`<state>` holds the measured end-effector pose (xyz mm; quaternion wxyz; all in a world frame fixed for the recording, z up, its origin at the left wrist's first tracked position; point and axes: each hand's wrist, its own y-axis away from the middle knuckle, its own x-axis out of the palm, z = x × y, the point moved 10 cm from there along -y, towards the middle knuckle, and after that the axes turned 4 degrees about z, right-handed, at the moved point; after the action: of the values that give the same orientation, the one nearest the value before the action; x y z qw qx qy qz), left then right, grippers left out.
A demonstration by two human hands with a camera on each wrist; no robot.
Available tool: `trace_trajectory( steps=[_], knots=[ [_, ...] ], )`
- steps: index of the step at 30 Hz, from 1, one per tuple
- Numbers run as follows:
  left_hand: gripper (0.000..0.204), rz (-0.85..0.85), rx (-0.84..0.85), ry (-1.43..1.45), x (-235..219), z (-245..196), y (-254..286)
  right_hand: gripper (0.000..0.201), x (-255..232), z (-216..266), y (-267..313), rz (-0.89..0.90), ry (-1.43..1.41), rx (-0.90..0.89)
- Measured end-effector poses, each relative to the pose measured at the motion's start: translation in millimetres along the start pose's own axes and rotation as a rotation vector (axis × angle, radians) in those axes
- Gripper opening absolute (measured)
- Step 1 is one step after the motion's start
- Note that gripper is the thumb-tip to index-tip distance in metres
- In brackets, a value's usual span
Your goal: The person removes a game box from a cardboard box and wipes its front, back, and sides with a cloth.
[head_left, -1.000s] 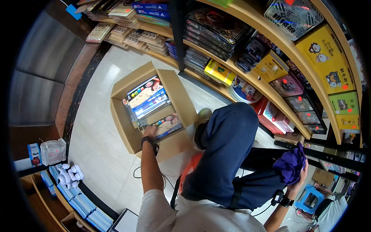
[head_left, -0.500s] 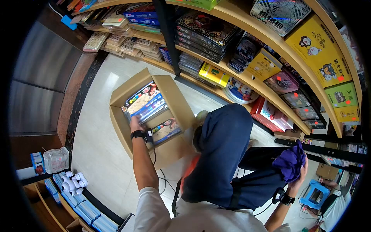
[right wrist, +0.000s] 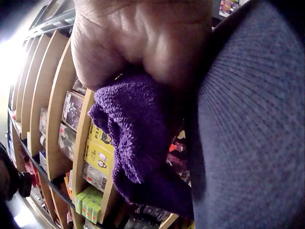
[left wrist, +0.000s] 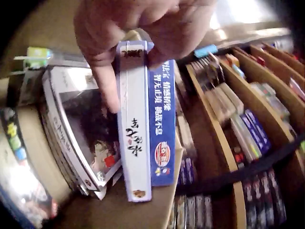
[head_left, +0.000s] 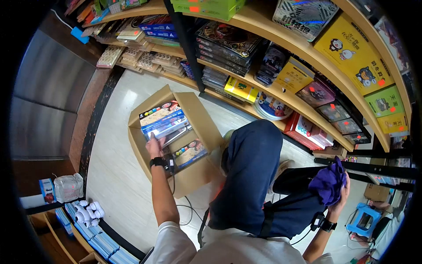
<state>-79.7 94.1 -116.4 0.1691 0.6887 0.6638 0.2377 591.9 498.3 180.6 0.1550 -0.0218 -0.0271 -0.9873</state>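
The left hand (head_left: 154, 146) is pinching the thin game boxes (left wrist: 143, 119) standing in the cardboard carton (head_left: 200, 119), while a soft purple cloth (head_left: 330, 182) is being gripped by the right hand (head_left: 340, 198). The boxes are probably light, stiff and smooth, so they are best being held across both flat faces near the top edge.

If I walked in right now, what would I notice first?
Probably the open cardboard box on the pale floor, packed with colourful game boxes, where the person's left hand grips a white and a blue game box together. Then the purple cloth bunched in the right hand beside the knee, and the curved wooden shelves crammed with bright boxes above.
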Motion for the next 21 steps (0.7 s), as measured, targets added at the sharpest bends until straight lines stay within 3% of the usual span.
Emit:
trace_trajectory(
  steps=[4, 9, 15, 21],
  knots=[
    [0.036, 0.03, 0.017, 0.068, 9, -39, 20, 0.065, 0, 1, 0, 0.025, -0.021, -0.015],
    [0.034, 0.173, -0.161, 0.082, 1, -25, 15, 0.065, -12, -3, 2, -0.022, -0.046, -0.044],
    [0.034, 0.141, -0.105, 0.094, -9, -38, 111, 0.066, -15, -4, 5, -0.051, -0.067, -0.014],
    [0.036, 0.178, 0.007, 0.216, 28, -101, 234, 0.063, -3, 4, 1, -0.015, -0.051, 0.032]
  ],
)
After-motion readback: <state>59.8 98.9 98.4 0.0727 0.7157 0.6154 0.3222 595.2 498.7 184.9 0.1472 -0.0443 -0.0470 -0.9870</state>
